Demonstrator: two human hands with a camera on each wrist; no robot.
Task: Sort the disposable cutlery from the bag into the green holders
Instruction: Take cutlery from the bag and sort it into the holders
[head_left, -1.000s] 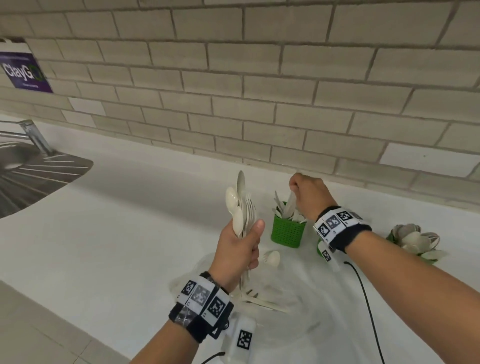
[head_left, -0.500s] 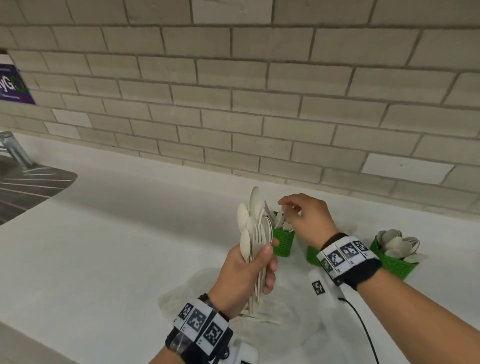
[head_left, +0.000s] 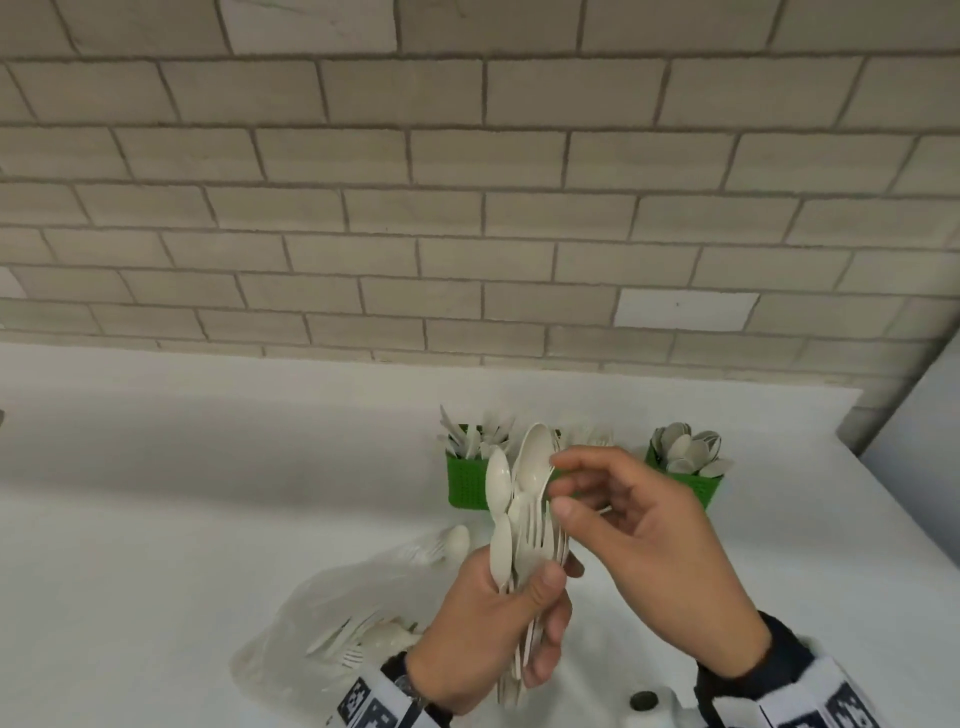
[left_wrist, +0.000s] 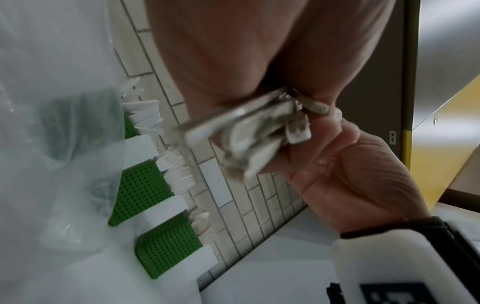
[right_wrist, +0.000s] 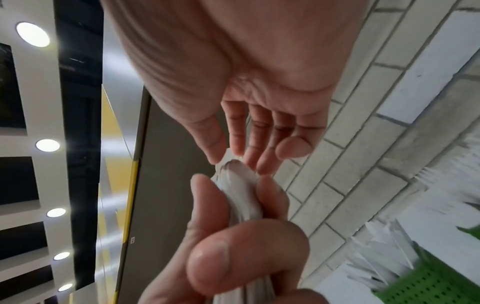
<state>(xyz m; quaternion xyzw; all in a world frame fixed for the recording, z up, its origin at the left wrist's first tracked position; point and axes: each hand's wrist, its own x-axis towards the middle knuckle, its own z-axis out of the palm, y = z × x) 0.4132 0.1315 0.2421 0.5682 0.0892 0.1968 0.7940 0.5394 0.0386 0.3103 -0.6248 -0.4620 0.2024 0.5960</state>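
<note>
My left hand (head_left: 498, 629) grips an upright bundle of white spoons and forks (head_left: 524, 514) by the handles, in front of the holders. My right hand (head_left: 561, 486) is at the top of the bundle. In the right wrist view its thumb and forefinger (right_wrist: 236, 144) pinch the tip of one piece in the bundle (right_wrist: 239, 189). Three green holders stand by the wall: a knife holder (head_left: 467, 486) on the left, a fork holder (left_wrist: 141, 189) largely hidden behind my hands, and a spoon holder (head_left: 691, 480) on the right. The clear bag (head_left: 332, 613) lies on the counter at lower left with cutlery inside.
A grey brick wall (head_left: 467, 234) runs behind the white counter (head_left: 182, 493). A side wall (head_left: 914, 415) closes off the counter to the right of the spoon holder. A few loose pieces (head_left: 447, 543) lie at the bag's mouth, near the knife holder.
My right hand has left the knife holder and come back to the top of the bundle. My left hand still holds the bundle. The view has swung right, so the sink is out of frame.
</note>
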